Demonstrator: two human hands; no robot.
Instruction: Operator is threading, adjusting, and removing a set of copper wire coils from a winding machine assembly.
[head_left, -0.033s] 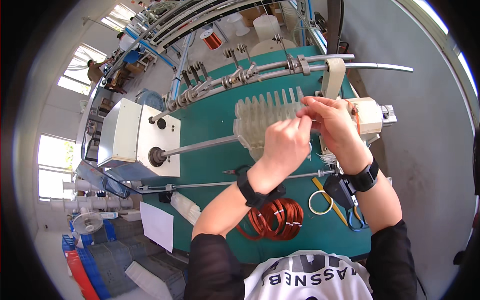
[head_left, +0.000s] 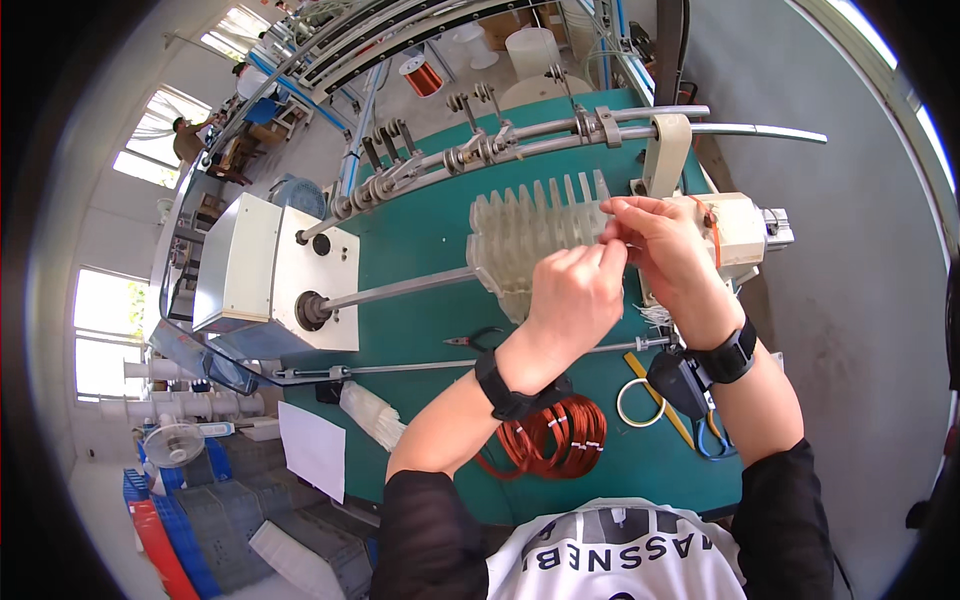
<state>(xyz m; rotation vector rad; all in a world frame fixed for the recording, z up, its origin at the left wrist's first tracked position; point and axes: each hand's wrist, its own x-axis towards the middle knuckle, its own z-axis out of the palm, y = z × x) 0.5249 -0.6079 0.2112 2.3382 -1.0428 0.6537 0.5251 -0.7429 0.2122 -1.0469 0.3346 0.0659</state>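
A translucent ribbed winding form (head_left: 510,235), with a row of upright fins, sits on a square metal shaft (head_left: 405,287) above the green table. At the form's right end, my left hand (head_left: 575,295) is closed with its fingertips pinched together. My right hand (head_left: 665,240) pinches close by, its thumb and forefinger beside the last fin. The fingertips of both hands nearly meet. Whatever lies between them is too small or hidden to make out. The shaft runs left into a white machine head (head_left: 275,275); past my right hand stands a white tailstock (head_left: 735,235).
Behind the form run metal rods with guide pulleys (head_left: 490,145). Nearer me on the table (head_left: 400,350) lie copper wire coils (head_left: 550,437), a tape roll (head_left: 640,402), a yellow strip (head_left: 672,415), blue-handled scissors (head_left: 714,440), small pliers (head_left: 470,341) and a white bundle (head_left: 370,415).
My left hand has shifted slightly to the right and toward me, lower along the form's end. My right hand stays nearly in place, still pinching.
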